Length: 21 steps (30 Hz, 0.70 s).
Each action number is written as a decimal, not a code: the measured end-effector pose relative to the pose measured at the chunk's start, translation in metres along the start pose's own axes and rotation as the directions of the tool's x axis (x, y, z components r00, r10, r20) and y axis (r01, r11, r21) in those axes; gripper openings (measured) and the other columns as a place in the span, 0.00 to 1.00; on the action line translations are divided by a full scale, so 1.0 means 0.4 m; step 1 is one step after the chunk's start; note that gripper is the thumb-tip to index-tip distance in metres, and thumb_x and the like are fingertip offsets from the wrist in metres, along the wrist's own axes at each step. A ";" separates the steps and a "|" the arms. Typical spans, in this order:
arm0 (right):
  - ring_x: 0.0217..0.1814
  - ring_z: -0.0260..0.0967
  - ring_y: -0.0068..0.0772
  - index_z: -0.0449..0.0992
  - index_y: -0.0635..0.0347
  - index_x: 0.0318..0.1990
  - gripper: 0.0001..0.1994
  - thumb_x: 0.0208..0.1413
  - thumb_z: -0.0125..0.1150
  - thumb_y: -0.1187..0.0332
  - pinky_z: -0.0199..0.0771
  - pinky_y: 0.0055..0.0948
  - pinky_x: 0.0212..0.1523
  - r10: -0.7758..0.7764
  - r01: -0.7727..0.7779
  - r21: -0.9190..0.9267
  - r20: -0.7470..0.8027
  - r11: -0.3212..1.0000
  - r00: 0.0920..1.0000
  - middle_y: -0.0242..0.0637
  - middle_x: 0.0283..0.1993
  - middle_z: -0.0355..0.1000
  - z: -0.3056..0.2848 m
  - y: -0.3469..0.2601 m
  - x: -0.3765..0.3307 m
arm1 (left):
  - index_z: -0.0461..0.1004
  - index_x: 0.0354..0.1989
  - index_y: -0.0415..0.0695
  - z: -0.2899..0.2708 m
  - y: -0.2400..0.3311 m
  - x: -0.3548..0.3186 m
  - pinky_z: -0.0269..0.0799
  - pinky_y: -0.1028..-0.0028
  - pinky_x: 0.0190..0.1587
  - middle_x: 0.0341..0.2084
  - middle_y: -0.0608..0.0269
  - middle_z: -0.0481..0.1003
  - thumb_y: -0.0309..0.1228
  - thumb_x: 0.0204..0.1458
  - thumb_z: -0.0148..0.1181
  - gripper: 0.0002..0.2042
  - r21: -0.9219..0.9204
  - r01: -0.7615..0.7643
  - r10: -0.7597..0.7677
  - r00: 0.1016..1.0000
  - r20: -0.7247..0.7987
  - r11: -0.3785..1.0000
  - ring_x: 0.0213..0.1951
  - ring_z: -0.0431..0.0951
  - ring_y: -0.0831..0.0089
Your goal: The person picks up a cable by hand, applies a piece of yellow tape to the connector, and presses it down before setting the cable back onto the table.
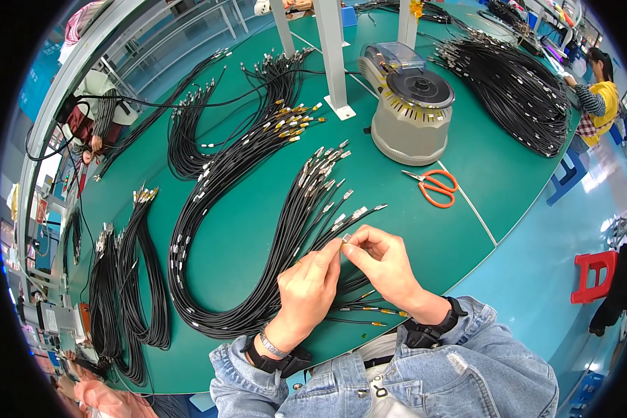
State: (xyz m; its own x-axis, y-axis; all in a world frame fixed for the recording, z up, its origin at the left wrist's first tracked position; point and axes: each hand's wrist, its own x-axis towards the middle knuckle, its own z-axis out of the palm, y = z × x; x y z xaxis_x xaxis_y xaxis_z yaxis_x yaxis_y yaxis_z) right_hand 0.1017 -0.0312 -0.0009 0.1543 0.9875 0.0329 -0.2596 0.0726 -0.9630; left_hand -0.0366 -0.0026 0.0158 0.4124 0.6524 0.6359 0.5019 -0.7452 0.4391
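Both forearms come up from the lower edge; the left hand [306, 289] and right hand [383, 265] meet, fingers [338, 252] pinched together tip to tip.

Bench: my green-topped table [244, 244] fills most of the frame, its curved edge running down the right side.
Centre: a long looped bundle of black cables [258, 230] with metal ends lies across it, from upper centre to just in front of me.
Left edge: more black cable bundles [129, 292] lie in loops at lower left.
Upper left: thinner cable bunches [188, 118] fan out on the mat.
Upper right: a big heap of black cables [515, 90] lies near the far edge.
Upper centre: a grey round machine [411, 111] with a black disc stands beside white posts [332, 56].
Right of centre: orange-handled scissors [435, 187] lie flat, near the machine.
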 end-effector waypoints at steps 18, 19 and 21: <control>0.34 0.65 0.18 0.74 0.65 0.34 0.07 0.52 0.58 0.70 0.64 0.21 0.38 0.006 -0.005 -0.027 0.064 1.000 0.998 0.29 0.31 0.71 -0.011 0.005 0.001 | 0.71 0.39 0.35 -0.013 0.001 -0.005 0.62 0.86 0.22 0.20 0.68 0.73 0.21 0.50 0.56 0.08 -0.440 0.438 -0.387 0.899 0.206 0.784 0.20 0.69 0.86; 0.34 0.65 0.18 0.74 0.65 0.34 0.07 0.52 0.58 0.70 0.64 0.21 0.38 0.007 -0.005 -0.027 0.065 1.000 0.998 0.29 0.31 0.71 -0.010 0.004 0.001 | 0.71 0.39 0.35 -0.013 0.000 -0.006 0.62 0.86 0.22 0.20 0.68 0.72 0.21 0.51 0.55 0.08 -0.480 0.461 -0.402 0.887 0.227 0.746 0.20 0.68 0.87; 0.35 0.65 0.18 0.74 0.65 0.36 0.08 0.53 0.58 0.69 0.65 0.21 0.40 0.057 -0.060 0.037 0.077 0.998 0.995 0.30 0.32 0.71 -0.007 -0.002 0.002 | 0.70 0.39 0.35 -0.015 -0.001 -0.005 0.61 0.87 0.22 0.20 0.69 0.72 0.22 0.51 0.55 0.07 -0.531 0.500 -0.436 0.864 0.252 0.684 0.20 0.68 0.87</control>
State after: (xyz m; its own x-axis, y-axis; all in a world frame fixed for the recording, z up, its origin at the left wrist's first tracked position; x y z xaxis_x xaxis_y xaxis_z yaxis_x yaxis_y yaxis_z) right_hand 0.1045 -0.0310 -0.0008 0.0649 0.9979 -0.0013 -0.3035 0.0185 -0.9526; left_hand -0.0422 -0.0046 0.0180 0.3294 0.9231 0.1983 0.1457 -0.2572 0.9553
